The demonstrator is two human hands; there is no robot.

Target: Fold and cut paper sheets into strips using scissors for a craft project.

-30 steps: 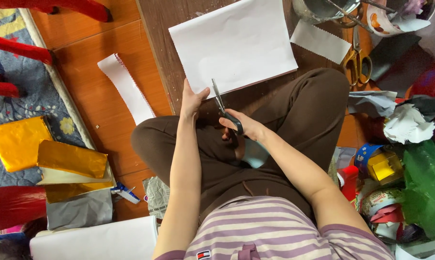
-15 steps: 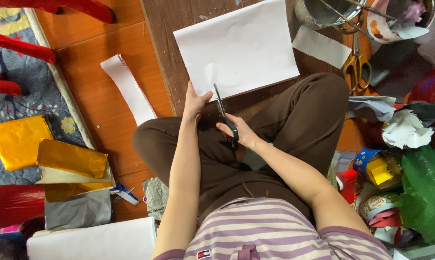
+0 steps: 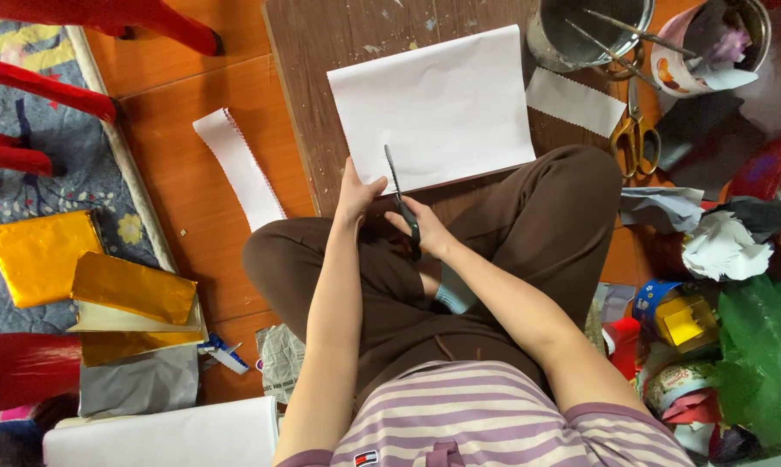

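Note:
I sit cross-legged in brown trousers at a low wooden board (image 3: 312, 104). A large white paper sheet (image 3: 433, 104) lies on it. My left hand (image 3: 356, 195) pinches the sheet's near edge. My right hand (image 3: 420, 229) grips black-handled scissors (image 3: 399, 199), whose blades point away from me into the sheet's near edge, just right of my left hand.
A cut white strip (image 3: 239, 169) lies on the orange floor at left. Gold foil packages (image 3: 79, 268) and red chair legs (image 3: 53, 95) sit further left. Metal tins (image 3: 580, 35), yellow-handled scissors (image 3: 634, 138), a small white piece (image 3: 574, 102) and crumpled paper scraps (image 3: 719, 251) crowd the right. A white roll (image 3: 165, 437) lies near me.
The scissors have pushed slightly further into the sheet's near edge, and my left hand has stayed at that edge. The sheet has shifted a little with the view.

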